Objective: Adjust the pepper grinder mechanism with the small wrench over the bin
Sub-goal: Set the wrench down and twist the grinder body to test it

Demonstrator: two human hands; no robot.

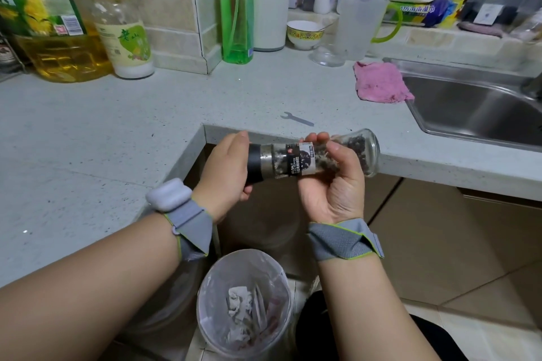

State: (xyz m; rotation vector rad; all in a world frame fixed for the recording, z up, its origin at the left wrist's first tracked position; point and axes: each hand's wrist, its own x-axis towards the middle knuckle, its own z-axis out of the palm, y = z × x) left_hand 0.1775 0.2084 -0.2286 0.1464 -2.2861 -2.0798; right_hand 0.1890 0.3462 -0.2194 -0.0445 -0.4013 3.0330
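A glass pepper grinder (296, 159) with a black cap and a dark label lies sideways in the air in front of the counter's edge, with the bin lower down. My left hand (224, 171) grips the black cap end. My right hand (334, 181) holds the glass body from below, fingers curled round it; peppercorns show in the far end. The small grey wrench (296, 119) lies flat on the counter just behind the grinder, untouched. The clear-lined bin (243, 302) stands on the floor below my hands with crumpled paper inside.
A pink cloth (379, 83) lies by the steel sink (475, 105) at right. An oil bottle (50, 26), a jar (120, 29), a green spray bottle (236, 8), a utensil holder, a bowl (305, 33) and a plastic jug (363, 26) line the back of the counter (117, 126).
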